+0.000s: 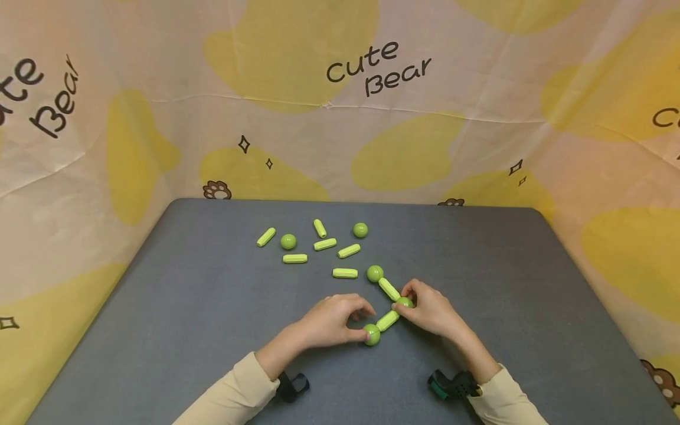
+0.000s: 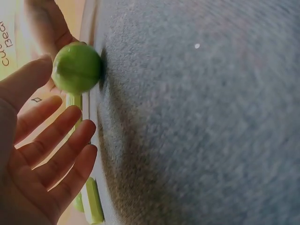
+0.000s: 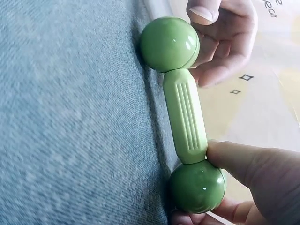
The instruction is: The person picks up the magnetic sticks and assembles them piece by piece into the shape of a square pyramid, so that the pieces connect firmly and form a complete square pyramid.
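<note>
Three glossy green balls and two light-green ribbed rods form a bent chain on the table. My right hand (image 1: 432,310) pinches the middle ball (image 1: 405,301) at the bend, its thumb by the joint with the near rod (image 3: 185,117). From that bend, the far rod (image 1: 389,289) runs to the far ball (image 1: 375,273). The near ball (image 1: 372,335) ends the other arm of the chain. My left hand (image 1: 334,321) has its thumb tip at this near ball, while its other fingers spread loosely away from it, as the left wrist view shows.
Beyond the hands lie several loose rods, among them one rod (image 1: 345,273) close to the far ball. Two loose balls, a left one (image 1: 288,241) and a right one (image 1: 360,230), sit farther back. A printed cloth (image 1: 297,147) hangs behind the grey table (image 1: 186,330).
</note>
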### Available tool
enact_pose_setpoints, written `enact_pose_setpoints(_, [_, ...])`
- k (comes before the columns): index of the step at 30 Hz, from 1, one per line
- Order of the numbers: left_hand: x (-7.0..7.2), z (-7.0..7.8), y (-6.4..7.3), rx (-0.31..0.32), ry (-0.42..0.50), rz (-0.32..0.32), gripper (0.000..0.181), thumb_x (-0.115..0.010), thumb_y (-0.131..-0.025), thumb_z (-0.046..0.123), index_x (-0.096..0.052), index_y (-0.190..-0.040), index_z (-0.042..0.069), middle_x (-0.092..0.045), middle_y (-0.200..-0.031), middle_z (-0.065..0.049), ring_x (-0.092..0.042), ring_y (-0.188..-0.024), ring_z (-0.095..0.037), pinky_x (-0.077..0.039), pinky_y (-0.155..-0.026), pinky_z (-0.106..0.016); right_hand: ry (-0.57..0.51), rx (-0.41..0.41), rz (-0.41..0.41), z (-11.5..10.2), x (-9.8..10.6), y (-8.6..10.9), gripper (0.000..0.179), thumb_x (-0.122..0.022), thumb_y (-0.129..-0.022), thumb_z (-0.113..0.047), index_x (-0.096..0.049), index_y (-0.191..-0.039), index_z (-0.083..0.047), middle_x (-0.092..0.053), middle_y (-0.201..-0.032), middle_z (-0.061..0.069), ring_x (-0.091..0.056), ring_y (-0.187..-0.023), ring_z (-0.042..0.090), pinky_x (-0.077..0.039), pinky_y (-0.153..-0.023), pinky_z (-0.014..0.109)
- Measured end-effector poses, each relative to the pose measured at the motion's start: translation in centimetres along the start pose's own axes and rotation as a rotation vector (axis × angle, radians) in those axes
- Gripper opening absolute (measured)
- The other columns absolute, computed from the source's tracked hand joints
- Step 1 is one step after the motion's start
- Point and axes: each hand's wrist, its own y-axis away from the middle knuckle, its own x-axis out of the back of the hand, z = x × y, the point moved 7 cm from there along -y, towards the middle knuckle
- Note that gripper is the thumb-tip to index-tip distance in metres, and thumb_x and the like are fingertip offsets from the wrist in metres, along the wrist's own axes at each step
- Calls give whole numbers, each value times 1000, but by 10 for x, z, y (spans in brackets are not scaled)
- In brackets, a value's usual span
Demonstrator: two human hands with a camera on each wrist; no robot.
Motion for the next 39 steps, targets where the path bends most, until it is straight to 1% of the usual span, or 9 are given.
enact_pose_setpoints(6, [-4, -2, 0, -6, 8, -9, 34, -73, -77, 34, -65, -106, 18, -64, -94, 9, -57, -78, -1, -44, -66, -14, -16, -34, -1, 0, -2, 0, 25, -68, -81, -29, -56, -92, -11, -55, -77, -2, -47, -63, 10, -39, -56, 26])
enact_pose_setpoints(10, [-4, -3, 1, -4, 25, -28, 28, -72, -79, 31, -66, -103, 18, -64, -91, 10, -57, -76, 1, -44, -67, -12, -37, -56, -15, 0, -2, -1, 22, -64, -85, -31, -58, -92, -11, -57, -74, -4, -49, -60, 8, -39, -55, 25])
enact_pose_setpoints(17, [0, -8, 8, -11, 39, -45, 18, -69, -82, 24, -67, -99, 19, -63, -90, 11, -58, -76, 2, -45, -68, -13, -56, -65, -61, -3, -3, -1, 19, -59, -89, -31, -63, -92, -12, -54, -66, -4, -45, -54, 8, -35, -50, 24])
enact_pose_setpoints(22, [6, -14, 15, -3, 46, -40, 17, -67, -83, 18, -68, -100, 18, -62, -91, 10, -58, -77, -1, -46, -70, -16, -66, -77, -79, -4, -7, -3, 20, -59, -88, -31, -64, -93, -12, -51, -63, -4, -44, -52, 8, -34, -49, 24])
enact_pose_setpoints(31, [17, -21, 21, 11, 15, -19, 20, -63, -84, 14, -68, -104, 17, -63, -96, 8, -57, -78, -3, -46, -70, -19, -125, -149, -61, -9, -15, -8, 26, -62, -86, -32, -63, -96, -8, -58, -64, -4, -52, -50, 9, -40, -49, 26])
enact_pose_setpoints(36, [19, -24, 22, 21, -4, -12, 22, -62, -84, 13, -68, -105, 18, -63, -96, 8, -57, -79, -3, -46, -70, -19, -122, -165, -55, -12, -19, -10, 30, -64, -85, -30, -61, -99, -4, -58, -65, -2, -52, -51, 9, -40, -49, 26])
enact_pose_setpoints(39, [19, -25, 22, 21, 1, -18, 22, -63, -84, 14, -68, -106, 17, -63, -96, 7, -57, -78, -2, -46, -69, -19, -119, -165, -50, -12, -21, -11, 32, -65, -84, -29, -60, -102, -3, -58, -66, -2, -52, -51, 10, -40, -48, 26])
